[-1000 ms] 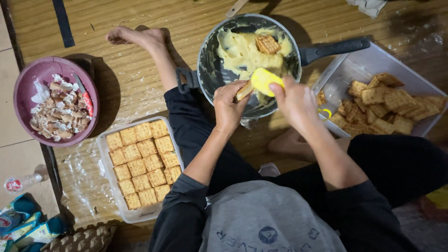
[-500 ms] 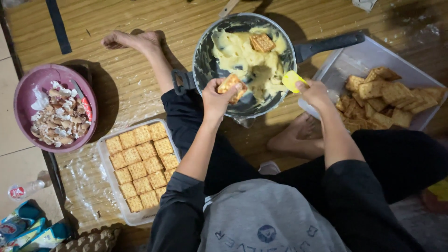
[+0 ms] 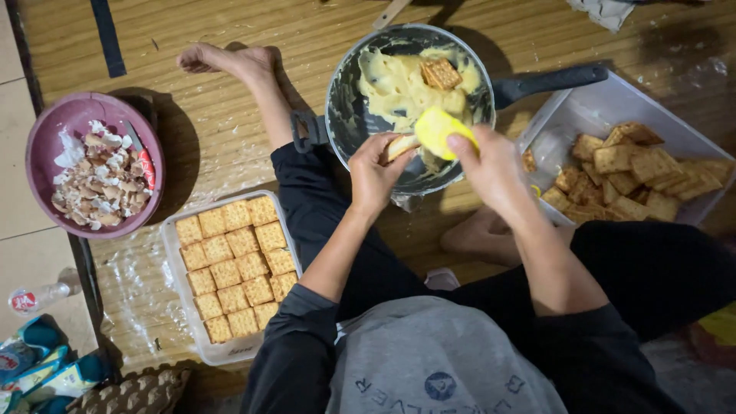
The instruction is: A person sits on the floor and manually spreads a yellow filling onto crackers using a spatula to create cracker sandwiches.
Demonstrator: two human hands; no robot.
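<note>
My left hand (image 3: pixel 376 172) holds a square cracker (image 3: pixel 400 146) over the near rim of a dark frying pan (image 3: pixel 345 115). Pale yellow cream (image 3: pixel 395 88) fills the pan, and one cracker (image 3: pixel 441 73) lies on top of it. My right hand (image 3: pixel 491 165) grips a yellow spatula (image 3: pixel 441 130) whose blade rests against the held cracker. A clear rectangular container (image 3: pixel 180 287) at lower left holds a tight layer of square crackers (image 3: pixel 234 268).
At right stands a clear tray (image 3: pixel 613 96) with a loose pile of crackers (image 3: pixel 636 172). A purple bowl (image 3: pixel 46 126) of eggshells sits at left. A small bottle (image 3: pixel 34 297) and packets (image 3: pixel 38 364) lie at lower left. My legs cross the wooden floor.
My right hand has come back from the cracker tray side with the spatula, which now meets the cracker in my left hand. The view has shifted slightly.
</note>
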